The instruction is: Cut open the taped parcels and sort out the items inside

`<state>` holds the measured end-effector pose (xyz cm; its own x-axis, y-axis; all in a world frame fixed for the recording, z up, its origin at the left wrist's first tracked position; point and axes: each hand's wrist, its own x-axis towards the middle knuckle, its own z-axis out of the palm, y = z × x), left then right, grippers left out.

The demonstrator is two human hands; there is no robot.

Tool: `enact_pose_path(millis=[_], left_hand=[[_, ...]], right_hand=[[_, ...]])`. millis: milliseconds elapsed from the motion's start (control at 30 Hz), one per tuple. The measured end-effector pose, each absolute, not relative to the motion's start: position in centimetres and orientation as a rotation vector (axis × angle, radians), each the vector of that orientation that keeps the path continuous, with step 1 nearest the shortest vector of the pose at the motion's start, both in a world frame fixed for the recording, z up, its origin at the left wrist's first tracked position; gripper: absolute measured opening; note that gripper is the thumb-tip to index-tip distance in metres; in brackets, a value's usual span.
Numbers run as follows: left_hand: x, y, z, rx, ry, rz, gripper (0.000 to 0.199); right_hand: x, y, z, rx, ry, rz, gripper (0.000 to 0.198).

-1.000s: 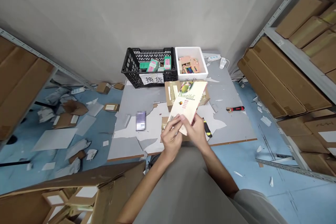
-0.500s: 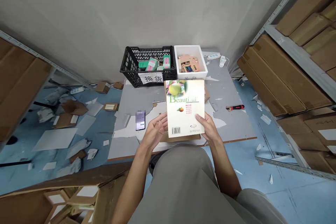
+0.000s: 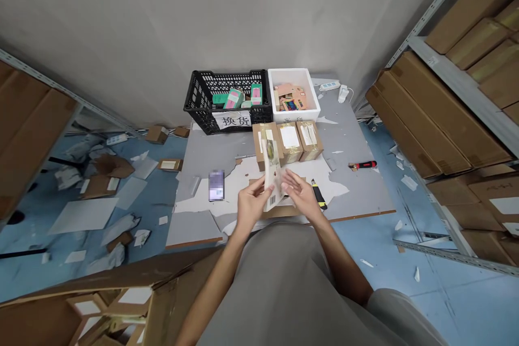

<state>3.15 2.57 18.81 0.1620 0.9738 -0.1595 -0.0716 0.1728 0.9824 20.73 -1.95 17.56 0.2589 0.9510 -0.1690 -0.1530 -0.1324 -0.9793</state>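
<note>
A book (image 3: 272, 175) stands tilted over the table, turned so that its cover shows only as a narrow slant. My left hand (image 3: 250, 203) is closed on its lower left edge, thumb toward the cover. Beside the book's right side is my right hand (image 3: 302, 194), fingers stretched and apart; whether it touches the pages I cannot tell. Below the hands lies a piece of brown cardboard (image 3: 279, 212), partly hidden. A yellow-black utility knife (image 3: 319, 195) lies just right of my right hand.
Three taped cardboard boxes (image 3: 290, 140) stand behind the book. Beyond are a black crate (image 3: 198, 113) and a white foam box (image 3: 298, 115) with goods inside. A phone (image 3: 216, 186) lies left, a red-black cutter (image 3: 365, 165) right. Laden shelves (image 3: 441, 51) flank the table.
The book has turned from facing me flat to nearly edge-on, uncovering the boxes and the yellow-black knife. My right hand has let go of its edge; my left hand now grips it.
</note>
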Motion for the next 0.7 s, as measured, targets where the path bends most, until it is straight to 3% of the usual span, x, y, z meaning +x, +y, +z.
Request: enact_pose_path(millis=[133,300,500,700], left_hand=[[4.7,0.4,17.5,1.399,1.195,1.035,0.043],[4.3,-0.2,16.4,1.553,1.040,0.866,0.045],[2.1,3.1,12.7,1.353,1.246,0.934,0.078],[0.9,4.7,9.0,1.208,1.204,0.868,0.079]], right_hand=[[19.0,-2.5,17.2,-1.349,-0.850,1.125,0.075],[21.5,-3.2,17.7,-1.504,-0.984,0.976,0.046],[26.2,-6.0,18.2,-1.729,-1.550,0.822,0.039],[26.2,-5.6,14.8,-1.799,-1.792,0.831,0.040]])
